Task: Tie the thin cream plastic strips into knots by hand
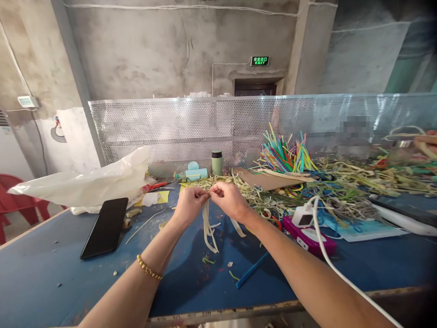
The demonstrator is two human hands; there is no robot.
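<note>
My left hand [191, 202] and my right hand [229, 199] meet at the fingertips above the blue table [191, 278]. Both are closed in a pinch on a pale, flat straw strip [206, 228], whose ends dangle below the left fingers. Another pale strip end [238, 228] hangs under my right hand. The exact pinched spot is hidden by the fingers. Just beyond the hands lies a heap of dry straw strips [252, 193]. On the table below are green scraps [208, 260] and a blue tube [251, 270].
A black phone [105, 228] and a white plastic bag [85, 182] lie left. Behind stand a green bottle [216, 163] and colourful pipe cleaners [285, 152] before a perforated metal screen [164, 127]. A purple power strip [309, 237] with a white cable lies right. Another person's hand [428, 141] shows far right.
</note>
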